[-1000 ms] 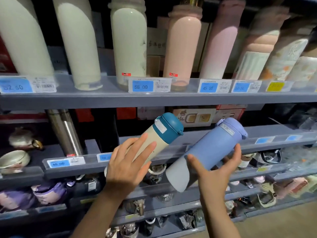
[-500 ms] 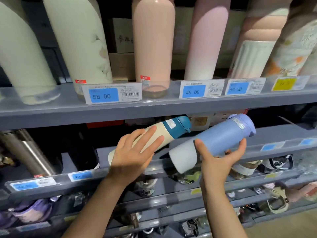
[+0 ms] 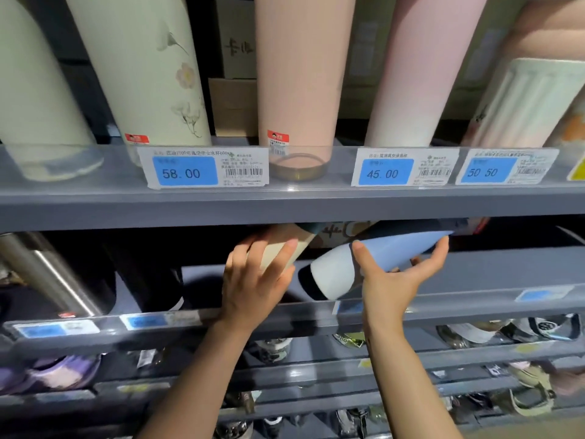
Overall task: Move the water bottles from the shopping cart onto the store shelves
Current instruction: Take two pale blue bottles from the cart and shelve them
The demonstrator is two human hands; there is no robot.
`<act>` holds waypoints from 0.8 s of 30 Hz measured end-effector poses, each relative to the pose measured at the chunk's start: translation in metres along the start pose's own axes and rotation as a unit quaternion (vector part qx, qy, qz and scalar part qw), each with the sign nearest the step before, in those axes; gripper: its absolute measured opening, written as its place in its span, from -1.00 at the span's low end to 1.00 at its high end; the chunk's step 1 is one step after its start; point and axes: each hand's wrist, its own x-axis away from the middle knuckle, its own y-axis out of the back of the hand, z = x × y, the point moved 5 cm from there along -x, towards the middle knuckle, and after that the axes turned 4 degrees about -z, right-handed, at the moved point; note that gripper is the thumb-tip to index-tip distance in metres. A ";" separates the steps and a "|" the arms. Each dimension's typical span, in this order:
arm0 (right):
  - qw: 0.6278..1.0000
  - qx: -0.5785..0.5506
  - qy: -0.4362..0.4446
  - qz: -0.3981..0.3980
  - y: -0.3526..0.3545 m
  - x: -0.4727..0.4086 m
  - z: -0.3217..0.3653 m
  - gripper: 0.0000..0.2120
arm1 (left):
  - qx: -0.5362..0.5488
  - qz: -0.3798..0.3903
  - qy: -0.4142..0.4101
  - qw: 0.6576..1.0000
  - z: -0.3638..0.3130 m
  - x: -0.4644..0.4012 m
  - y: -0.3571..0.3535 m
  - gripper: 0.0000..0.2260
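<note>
My left hand (image 3: pixel 253 280) grips a cream bottle (image 3: pixel 285 248) with a teal cap, tilted with its top pointing up and right. The cap end is hidden behind the upper shelf's front edge (image 3: pixel 285 207). To its right, my right hand (image 3: pixel 392 280) holds a blue bottle (image 3: pixel 395 251) with a white base, lying almost flat, thumb on top and fingers underneath. Its lid is also hidden behind that shelf edge. Both bottles hang above the grey middle shelf (image 3: pixel 474 274).
Tall cream, peach and pink bottles (image 3: pixel 297 74) stand on the upper shelf behind price tags (image 3: pixel 202 167). A steel flask (image 3: pixel 47 274) leans at the left of the middle shelf. Lower shelves (image 3: pixel 316 369) hold cups and small goods.
Both hands have carried their bottles further in under the upper shelf, so the caps are now hidden. The bottles lie flatter. The camera has come closer to the shelves.
</note>
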 end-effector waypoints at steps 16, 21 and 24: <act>0.977 0.114 0.109 0.144 -0.040 0.052 -0.008 0.01 | 0.059 0.017 0.122 0.991 0.014 0.016 0.013 -0.55; 0.943 0.169 0.217 0.189 -0.049 0.065 -0.004 -0.04 | 0.067 0.014 0.181 0.981 0.028 0.024 0.031 -0.53; 0.915 0.212 0.271 0.212 -0.057 0.073 0.001 -0.08 | 0.062 0.018 0.225 0.972 0.036 0.028 0.038 -0.56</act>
